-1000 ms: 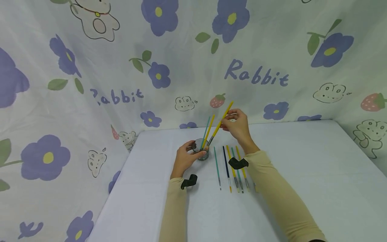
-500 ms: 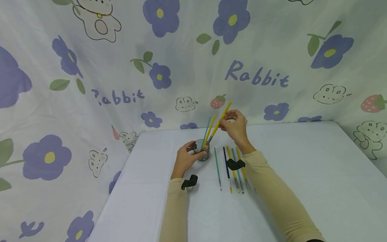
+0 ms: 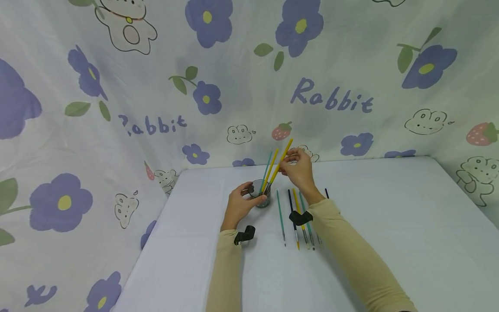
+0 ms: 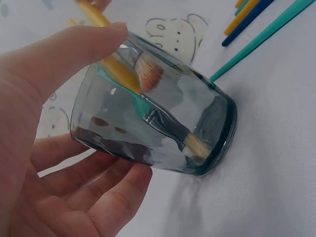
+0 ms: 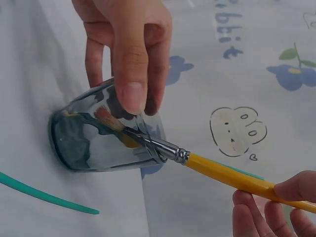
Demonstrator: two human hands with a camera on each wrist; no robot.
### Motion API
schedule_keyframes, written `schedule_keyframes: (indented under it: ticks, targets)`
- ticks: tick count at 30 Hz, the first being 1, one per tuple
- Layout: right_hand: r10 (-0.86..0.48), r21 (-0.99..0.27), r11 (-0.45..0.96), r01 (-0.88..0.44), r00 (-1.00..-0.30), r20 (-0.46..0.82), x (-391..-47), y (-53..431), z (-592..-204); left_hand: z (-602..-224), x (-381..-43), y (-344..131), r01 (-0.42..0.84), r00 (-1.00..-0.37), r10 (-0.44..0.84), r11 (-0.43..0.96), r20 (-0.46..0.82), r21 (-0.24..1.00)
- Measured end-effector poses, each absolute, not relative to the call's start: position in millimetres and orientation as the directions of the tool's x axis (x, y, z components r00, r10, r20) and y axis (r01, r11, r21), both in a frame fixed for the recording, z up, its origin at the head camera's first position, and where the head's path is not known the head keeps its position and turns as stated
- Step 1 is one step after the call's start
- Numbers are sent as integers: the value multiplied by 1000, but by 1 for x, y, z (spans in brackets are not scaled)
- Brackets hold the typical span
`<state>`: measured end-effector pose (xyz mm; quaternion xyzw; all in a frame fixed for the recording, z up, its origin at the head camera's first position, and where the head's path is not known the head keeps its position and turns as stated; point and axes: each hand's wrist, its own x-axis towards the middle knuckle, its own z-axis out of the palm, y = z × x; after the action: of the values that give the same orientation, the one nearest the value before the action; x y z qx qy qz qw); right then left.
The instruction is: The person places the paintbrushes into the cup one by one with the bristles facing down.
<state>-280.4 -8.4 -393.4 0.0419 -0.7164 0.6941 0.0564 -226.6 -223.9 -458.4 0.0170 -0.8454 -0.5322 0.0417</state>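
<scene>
A tinted glass stands on the white table, and my left hand grips it round the side with the thumb near the rim. Inside lean a yellow-handled paintbrush and a teal-handled one, bristles down. My right hand pinches the yellow handle of another paintbrush. Its reddish-brown bristles are inside the glass, below the rim, and its metal ferrule crosses the rim in the right wrist view.
Right of the glass several paintbrushes lie side by side: a teal one, a dark blue one, a yellow one and others partly under my right sleeve. A patterned cloth hangs behind the table.
My right hand has moved down and left, and the held paintbrush has gone deeper into the glass. The left hand stays on the glass. Another dark brush end now shows beyond the right sleeve.
</scene>
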Motion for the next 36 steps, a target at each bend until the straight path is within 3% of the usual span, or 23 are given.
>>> schedule_keyframes:
  ticks: [24, 36]
  targets:
    - [-18, -981, 131, -140, -990, 139, -273, -22, -403, -459, -227, -224, 29, -996, -65, 431, 63, 902]
    - [-25, -981, 113, -160, -987, 159, -272, -17, -402, -458, -226, -225, 29, -996, -61, 439, 62, 898]
